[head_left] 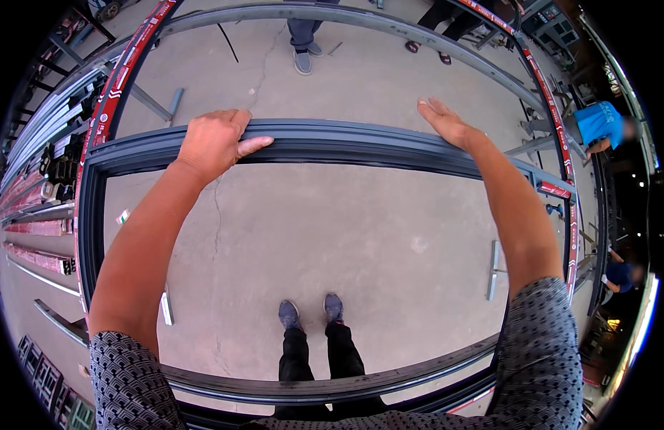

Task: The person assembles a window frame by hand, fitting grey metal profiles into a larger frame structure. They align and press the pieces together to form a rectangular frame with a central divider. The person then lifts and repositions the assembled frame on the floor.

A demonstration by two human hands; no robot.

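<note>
A large window or door frame of dark grey metal profiles lies horizontally in front of me, with a ribbed crossbar (332, 134) running left to right. My left hand (216, 140) is closed over the left part of this bar, its fingers curled over the far edge and its thumb stretched along the top. Over the bar's right part, my right hand (447, 123) rests with fingers stretched out past the far edge and not wrapped round it. Red-and-white protective film covers the left side rail (120, 86) and the right side rail (543, 82).
Long metal profiles (49, 136) and pink-wrapped bars (38, 228) are stacked at left. Grey support legs (151, 102) stand beneath the frame. Someone's shoes (303, 63) show beyond the far rail (389, 27). A person in a blue shirt (599, 123) is at right.
</note>
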